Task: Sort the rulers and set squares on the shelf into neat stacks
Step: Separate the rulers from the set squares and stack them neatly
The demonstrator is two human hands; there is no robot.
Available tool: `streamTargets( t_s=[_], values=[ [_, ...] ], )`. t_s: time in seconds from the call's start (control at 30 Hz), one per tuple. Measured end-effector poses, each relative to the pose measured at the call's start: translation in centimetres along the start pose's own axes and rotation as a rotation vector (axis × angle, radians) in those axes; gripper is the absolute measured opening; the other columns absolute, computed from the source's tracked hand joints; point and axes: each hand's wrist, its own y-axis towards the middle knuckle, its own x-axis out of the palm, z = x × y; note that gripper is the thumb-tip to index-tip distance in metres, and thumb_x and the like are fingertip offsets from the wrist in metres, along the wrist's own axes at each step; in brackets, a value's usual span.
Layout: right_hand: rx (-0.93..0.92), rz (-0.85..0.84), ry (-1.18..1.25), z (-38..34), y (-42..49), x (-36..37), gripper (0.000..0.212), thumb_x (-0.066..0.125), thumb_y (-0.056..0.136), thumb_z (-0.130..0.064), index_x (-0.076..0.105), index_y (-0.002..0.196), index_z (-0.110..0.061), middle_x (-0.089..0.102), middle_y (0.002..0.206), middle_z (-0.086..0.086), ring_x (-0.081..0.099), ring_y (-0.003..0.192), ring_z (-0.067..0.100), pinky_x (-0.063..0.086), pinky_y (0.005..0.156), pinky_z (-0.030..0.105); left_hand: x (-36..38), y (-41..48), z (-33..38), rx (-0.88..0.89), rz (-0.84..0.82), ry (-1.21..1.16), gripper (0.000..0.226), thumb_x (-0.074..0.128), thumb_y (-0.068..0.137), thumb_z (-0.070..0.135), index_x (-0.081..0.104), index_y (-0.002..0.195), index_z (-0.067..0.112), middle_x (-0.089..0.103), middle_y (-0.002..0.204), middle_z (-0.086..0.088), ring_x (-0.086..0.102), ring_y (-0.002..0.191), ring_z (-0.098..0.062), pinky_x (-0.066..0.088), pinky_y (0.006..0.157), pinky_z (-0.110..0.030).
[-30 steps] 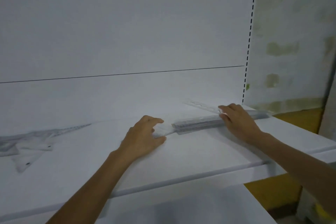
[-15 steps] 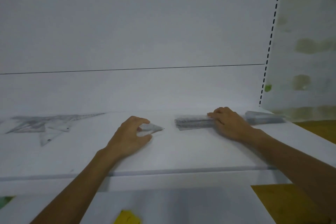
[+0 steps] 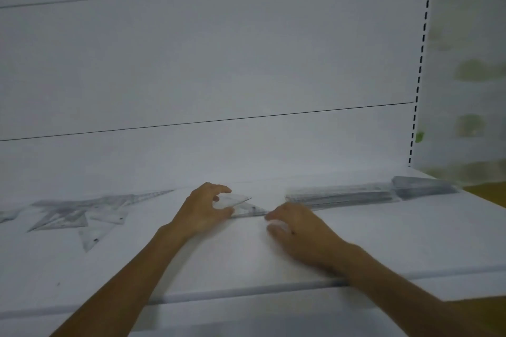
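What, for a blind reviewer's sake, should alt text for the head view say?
The left hand pinches a clear set square on a white shelf, right hand open beside it. A ruler stack lies right, loose set squares left.

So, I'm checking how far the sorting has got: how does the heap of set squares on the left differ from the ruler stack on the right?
The set-square heap is spread out, its triangles overlapping at odd angles; the ruler stack is one straight, aligned bundle. The set-square heap holds triangular pieces, the ruler stack long narrow strips. Both are clear plastic lying flat on the white shelf.
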Motion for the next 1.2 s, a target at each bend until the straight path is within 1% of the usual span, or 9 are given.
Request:
streamTargets(
  t_s=[0.07, 0.17, 0.3, 0.43, 0.53, 0.73, 0.83, 0.97, 1.2],
  values=[
    [-0.044, -0.048, -0.089, -0.8, -0.3, 1.0, 0.035, 0.037, 0.095, -0.038, 0.051, 0.125, -0.027, 0.048, 0.131, -0.002, 0.040, 0.118, 0.017, 0.033, 0.097, 0.032, 0.1, 0.5, -0.4, 0.002, -0.017, -0.031, 0.040, 0.069, 0.079, 0.032, 0.058, 0.117, 0.027, 0.054, 0.120, 0.006, 0.054, 0.100, -0.008, 0.037, 0.080, -0.019],
    [-0.026, -0.037, -0.063, -0.7, -0.3, 0.7, 0.034, 0.037, 0.095, -0.037, 0.053, 0.123, -0.029, 0.049, 0.131, -0.006, 0.041, 0.118, 0.014, 0.034, 0.099, 0.031, 0.4, 1.9, 0.2, 0.037, -0.068, -0.058, 0.041, 0.070, 0.078, 0.035, 0.059, 0.117, 0.028, 0.054, 0.116, 0.010, 0.054, 0.099, -0.004, 0.036, 0.075, -0.013],
    [-0.045, -0.008, -0.037, -0.5, -0.4, 1.1, 0.031, 0.039, 0.094, -0.036, 0.055, 0.120, -0.031, 0.052, 0.127, -0.013, 0.043, 0.115, 0.010, 0.034, 0.098, 0.027, 2.5, 3.1, 1.0, 0.092, -0.069, -0.066, 0.036, 0.064, 0.083, 0.030, 0.058, 0.118, 0.027, 0.054, 0.123, 0.007, 0.050, 0.112, -0.008, 0.037, 0.091, -0.019],
    [-0.050, 0.016, -0.036, -0.1, -0.1, 1.1, 0.030, 0.039, 0.095, -0.034, 0.054, 0.120, -0.031, 0.052, 0.125, -0.016, 0.043, 0.113, 0.007, 0.033, 0.096, 0.024, 4.0, 2.8, 0.2, 0.097, -0.196, 0.109, 0.039, 0.046, 0.082, 0.044, 0.056, 0.116, 0.030, 0.055, 0.124, 0.006, 0.046, 0.117, -0.017, 0.036, 0.098, -0.031],
    [-0.059, 0.008, -0.047, -0.2, -0.1, 1.2, 0.031, 0.038, 0.095, -0.033, 0.053, 0.122, -0.029, 0.051, 0.126, -0.015, 0.043, 0.115, 0.008, 0.032, 0.097, 0.024, 4.3, 2.9, -0.3, 0.105, -0.177, 0.158, 0.031, 0.046, 0.090, 0.045, 0.051, 0.119, 0.035, 0.050, 0.128, 0.005, 0.041, 0.119, -0.018, 0.031, 0.099, -0.032],
    [-0.068, 0.001, -0.038, -0.4, -0.2, 1.2, 0.031, 0.038, 0.096, -0.032, 0.054, 0.122, -0.027, 0.052, 0.127, -0.012, 0.043, 0.116, 0.010, 0.033, 0.098, 0.026, 4.5, 3.0, -0.8, 0.094, -0.160, 0.130, 0.044, 0.047, 0.090, 0.049, 0.041, 0.131, 0.037, 0.043, 0.136, 0.005, 0.036, 0.126, -0.015, 0.026, 0.101, -0.027],
    [-0.073, 0.008, -0.045, -0.2, -0.2, 1.2, 0.031, 0.038, 0.095, -0.031, 0.054, 0.120, -0.026, 0.053, 0.126, -0.011, 0.043, 0.115, 0.012, 0.034, 0.096, 0.027, 4.2, 2.9, -0.5, 0.091, -0.086, 0.142, 0.048, 0.049, 0.087, 0.052, 0.041, 0.131, 0.036, 0.041, 0.137, 0.006, 0.035, 0.127, -0.015, 0.024, 0.101, -0.028],
    [-0.077, -0.023, -0.067, -0.4, 0.0, 0.8, 0.031, 0.038, 0.095, -0.030, 0.053, 0.121, -0.024, 0.052, 0.127, -0.007, 0.044, 0.114, 0.014, 0.035, 0.097, 0.031, 3.1, 2.1, 0.2, 0.089, 0.080, 0.144, 0.041, 0.052, 0.088, 0.045, 0.048, 0.125, 0.030, 0.046, 0.132, 0.006, 0.039, 0.121, -0.014, 0.026, 0.098, -0.026],
    [-0.129, -0.086, -0.076, -0.9, 3.3, 0.8, 0.032, 0.044, 0.093, -0.032, 0.049, 0.123, -0.022, 0.050, 0.125, -0.001, 0.043, 0.115, 0.017, 0.035, 0.100, 0.033, -1.6, -2.6, -2.0, -0.049, 0.108, 0.085, 0.024, 0.057, 0.087, 0.037, 0.059, 0.108, 0.027, 0.059, 0.111, 0.008, 0.053, 0.093, -0.006, 0.039, 0.081, -0.022]
  ],
)
